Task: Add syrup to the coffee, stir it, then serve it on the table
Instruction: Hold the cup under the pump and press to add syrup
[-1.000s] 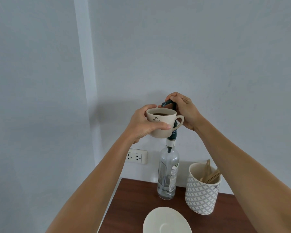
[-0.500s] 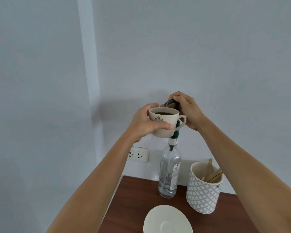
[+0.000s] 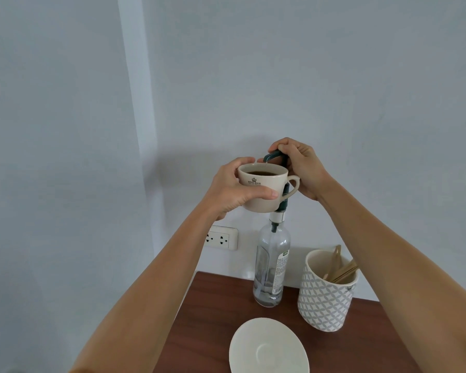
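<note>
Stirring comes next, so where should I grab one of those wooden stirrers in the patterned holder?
Take a wooden stirrer by its upper end, coming from straight above. The ends stick up past the rim of the patterned holder, leaning toward its back right; the lower parts are hidden inside, so only the tops are reachable.

Bare bench (image 3: 207,305) left of bottle (image 3: 271,267) and saucer (image 3: 269,348). Narrow gap between bottle and patterned pot (image 3: 326,297). Wall close behind both. Open air above saucer, below raised cup (image 3: 262,189).
</note>
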Demonstrator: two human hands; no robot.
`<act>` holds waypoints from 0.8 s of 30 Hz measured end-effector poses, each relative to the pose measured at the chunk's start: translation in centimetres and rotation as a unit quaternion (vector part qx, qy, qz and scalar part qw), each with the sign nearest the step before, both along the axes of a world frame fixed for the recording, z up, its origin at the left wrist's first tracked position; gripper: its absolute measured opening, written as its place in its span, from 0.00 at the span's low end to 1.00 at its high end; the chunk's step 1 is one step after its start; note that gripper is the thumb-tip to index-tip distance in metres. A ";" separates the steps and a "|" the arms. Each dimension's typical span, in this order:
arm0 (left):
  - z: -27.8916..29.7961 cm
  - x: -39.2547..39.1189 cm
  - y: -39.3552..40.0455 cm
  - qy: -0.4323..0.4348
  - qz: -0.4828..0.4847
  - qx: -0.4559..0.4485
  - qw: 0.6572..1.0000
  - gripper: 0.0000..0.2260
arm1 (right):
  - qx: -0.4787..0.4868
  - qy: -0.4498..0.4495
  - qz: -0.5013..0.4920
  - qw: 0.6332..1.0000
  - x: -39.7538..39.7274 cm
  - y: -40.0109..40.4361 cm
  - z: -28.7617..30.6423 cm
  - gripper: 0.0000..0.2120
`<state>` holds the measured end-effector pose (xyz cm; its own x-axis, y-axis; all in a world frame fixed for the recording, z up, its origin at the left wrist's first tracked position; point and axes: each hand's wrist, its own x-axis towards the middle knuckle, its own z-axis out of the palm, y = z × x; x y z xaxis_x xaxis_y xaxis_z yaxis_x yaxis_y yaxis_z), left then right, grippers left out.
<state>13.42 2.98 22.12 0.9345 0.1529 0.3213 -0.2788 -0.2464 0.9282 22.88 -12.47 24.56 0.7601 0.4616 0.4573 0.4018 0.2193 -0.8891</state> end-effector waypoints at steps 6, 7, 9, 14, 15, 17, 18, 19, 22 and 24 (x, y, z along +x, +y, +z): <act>-0.2 0.0 0.1 0.002 0.002 0.004 1.000 0.41 | -0.004 0.001 -0.007 1.000 0.0 0.1 -0.1 0.15; -0.3 0.1 0.1 0.003 0.002 0.004 1.000 0.40 | -0.005 0.001 -0.007 1.000 0.0 0.0 -0.2 0.15; -0.4 0.2 0.2 0.006 0.004 0.005 1.000 0.37 | -0.006 0.001 -0.006 1.000 -0.1 0.0 -0.2 0.15; -0.5 0.3 0.3 0.006 0.009 0.012 1.000 0.37 | -0.014 -0.003 -0.011 1.000 -0.3 -0.1 -0.2 0.15; -0.5 0.3 0.2 0.006 0.009 0.013 1.000 0.37 | -0.018 -0.006 -0.011 1.000 -0.3 -0.1 -0.2 0.15; -0.6 0.3 0.1 0.007 0.007 0.015 1.000 0.38 | -0.023 -0.007 -0.007 1.000 -0.2 -0.1 -0.5 0.14; -0.6 0.3 0.1 0.005 0.007 0.015 1.000 0.39 | -0.022 -0.008 -0.004 1.000 -0.2 -0.1 -0.4 0.14; -0.5 0.3 0.0 0.003 0.008 0.015 1.000 0.41 | -0.019 -0.006 -0.001 1.000 -0.2 -0.2 -0.3 0.13; 0.0 0.2 0.0 -0.001 0.012 0.013 1.000 0.41 | -0.005 0.002 -0.001 1.000 -0.2 -0.3 0.2 0.12; 0.3 0.2 -0.1 -0.001 0.012 0.014 1.000 0.41 | -0.001 0.003 -0.008 1.000 -0.2 -0.3 0.6 0.13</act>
